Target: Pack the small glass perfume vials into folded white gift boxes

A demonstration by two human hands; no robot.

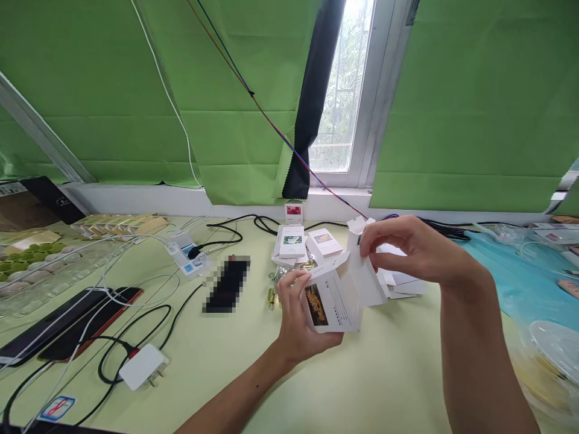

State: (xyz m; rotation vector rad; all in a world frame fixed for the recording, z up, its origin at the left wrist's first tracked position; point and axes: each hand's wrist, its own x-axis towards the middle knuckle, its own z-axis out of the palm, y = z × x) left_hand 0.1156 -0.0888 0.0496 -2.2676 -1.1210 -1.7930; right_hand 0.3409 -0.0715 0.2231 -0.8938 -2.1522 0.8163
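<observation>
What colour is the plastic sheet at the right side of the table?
The sheet is bright light blue, seen in the head view.

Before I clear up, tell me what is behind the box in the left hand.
Beyond the box, white cartons with printed pictures and small gold-coloured items show. Whatever lies directly behind the box and the left hand is covered.

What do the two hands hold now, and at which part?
An open white box: the left hand holds its printed lower body; the right hand's fingers pinch a raised flap.
</observation>
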